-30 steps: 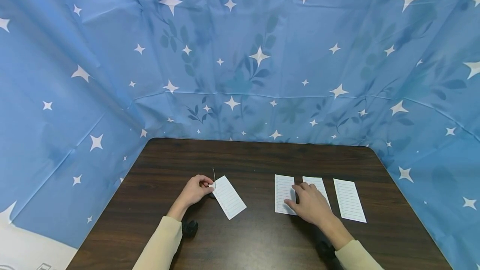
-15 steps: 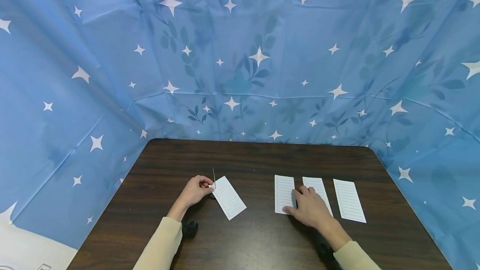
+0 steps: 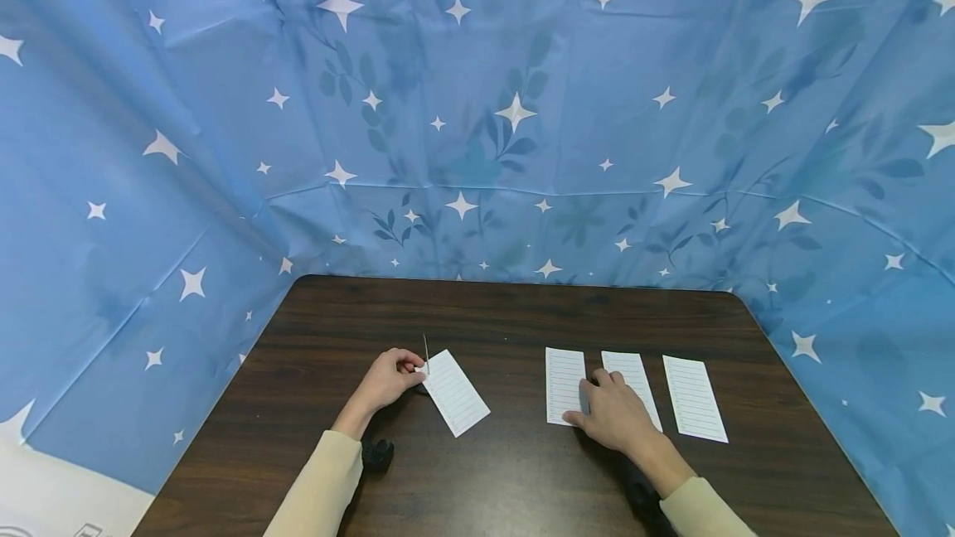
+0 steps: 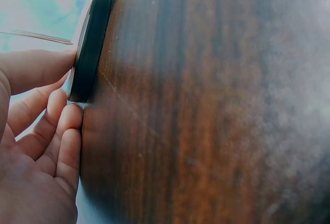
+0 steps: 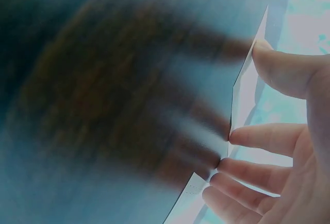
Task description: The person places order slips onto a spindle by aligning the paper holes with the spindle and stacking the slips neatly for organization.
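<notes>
In the head view my left hand is at the thin upright needle of a paper spike. Its thumb and fingers grip the edge of the spike's black round base, seen in the left wrist view. A lined white card lies slanted to the right, one corner at the needle. My right hand reaches over the lined card at the row's left, its thumb and fingertips touching that card's near and right edges. The hand partly covers the middle card.
A third lined card lies to the right of the right hand. The dark wooden table ends at a blue star-patterned curtain behind and at the sides. A black wrist device sits under the left wrist.
My right hand has shifted slightly towards me, and its fingers have drawn in a little at the left card of the row. The left hand, the spike and its card stay put.
</notes>
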### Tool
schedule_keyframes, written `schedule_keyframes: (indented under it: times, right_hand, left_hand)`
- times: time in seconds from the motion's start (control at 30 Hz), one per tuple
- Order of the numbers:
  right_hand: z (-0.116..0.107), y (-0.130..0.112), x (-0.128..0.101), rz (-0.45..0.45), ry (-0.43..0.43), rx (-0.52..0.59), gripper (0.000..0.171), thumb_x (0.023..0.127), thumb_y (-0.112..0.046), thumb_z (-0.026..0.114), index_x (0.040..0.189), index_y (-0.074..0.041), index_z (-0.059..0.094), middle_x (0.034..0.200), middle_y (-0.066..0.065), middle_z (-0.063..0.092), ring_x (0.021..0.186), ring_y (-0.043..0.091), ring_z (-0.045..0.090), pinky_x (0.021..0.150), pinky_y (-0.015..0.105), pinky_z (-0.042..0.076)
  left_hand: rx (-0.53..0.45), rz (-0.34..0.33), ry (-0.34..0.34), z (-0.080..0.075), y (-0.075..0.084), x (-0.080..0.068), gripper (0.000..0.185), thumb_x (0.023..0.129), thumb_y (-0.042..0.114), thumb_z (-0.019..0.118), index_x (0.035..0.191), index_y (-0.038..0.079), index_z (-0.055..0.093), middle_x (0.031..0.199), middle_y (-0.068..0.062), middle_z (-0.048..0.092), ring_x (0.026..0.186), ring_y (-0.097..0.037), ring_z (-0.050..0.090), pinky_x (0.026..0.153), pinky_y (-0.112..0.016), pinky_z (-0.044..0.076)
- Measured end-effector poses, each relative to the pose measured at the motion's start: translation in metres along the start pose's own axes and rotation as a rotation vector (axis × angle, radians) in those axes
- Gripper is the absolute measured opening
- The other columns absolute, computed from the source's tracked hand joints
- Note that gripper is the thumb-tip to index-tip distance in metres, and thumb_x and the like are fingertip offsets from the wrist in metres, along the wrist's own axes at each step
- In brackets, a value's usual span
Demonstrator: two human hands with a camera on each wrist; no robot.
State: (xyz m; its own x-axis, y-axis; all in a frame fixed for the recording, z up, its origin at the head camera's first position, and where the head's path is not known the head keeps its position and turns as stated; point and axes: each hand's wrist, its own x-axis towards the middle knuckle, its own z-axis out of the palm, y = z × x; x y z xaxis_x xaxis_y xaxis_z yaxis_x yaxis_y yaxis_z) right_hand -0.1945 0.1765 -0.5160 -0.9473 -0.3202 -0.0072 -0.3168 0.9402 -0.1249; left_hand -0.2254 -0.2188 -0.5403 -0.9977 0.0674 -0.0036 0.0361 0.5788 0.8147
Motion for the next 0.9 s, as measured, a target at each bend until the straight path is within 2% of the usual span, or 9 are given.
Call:
schedule_keyframes:
  times: [0.27, 0.6, 0.9]
  right_hand:
    - [0.001, -0.003, 0.001, 0.004, 0.031, 0.028, 0.061, 0.084, -0.045, 0.081, 0.121, 0.003, 0.071, 0.121, 0.022, 0.06, 0.108, 0.039, 0.056, 0.089, 0.056, 0.049]
    - [0.002, -0.007, 0.002, 0.013, 0.055, 0.069, 0.048, 0.084, -0.034, 0.083, 0.118, -0.002, 0.074, 0.117, 0.021, 0.063, 0.106, 0.038, 0.058, 0.088, 0.055, 0.05]
    - [0.002, -0.013, 0.004, 0.016, 0.075, 0.122, 0.044, 0.083, -0.026, 0.085, 0.118, -0.002, 0.073, 0.103, 0.016, 0.066, 0.091, 0.032, 0.064, 0.077, 0.05, 0.053]
  left_hand:
    - [-0.004, -0.004, -0.003, 0.0, 0.0, 0.0, 0.01, 0.09, 0.007, 0.075, 0.1, 0.006, 0.072, 0.093, -0.005, 0.056, 0.08, -0.019, 0.049, 0.072, -0.035, 0.042]
    - [-0.013, -0.004, -0.006, -0.001, -0.001, 0.0, 0.01, 0.091, 0.007, 0.075, 0.1, 0.006, 0.072, 0.094, -0.006, 0.056, 0.08, -0.02, 0.049, 0.071, -0.035, 0.042]
    - [-0.01, 0.002, 0.002, 0.0, 0.0, -0.001, 0.01, 0.089, 0.007, 0.076, 0.099, 0.007, 0.072, 0.093, -0.005, 0.056, 0.08, -0.019, 0.049, 0.073, -0.035, 0.043]
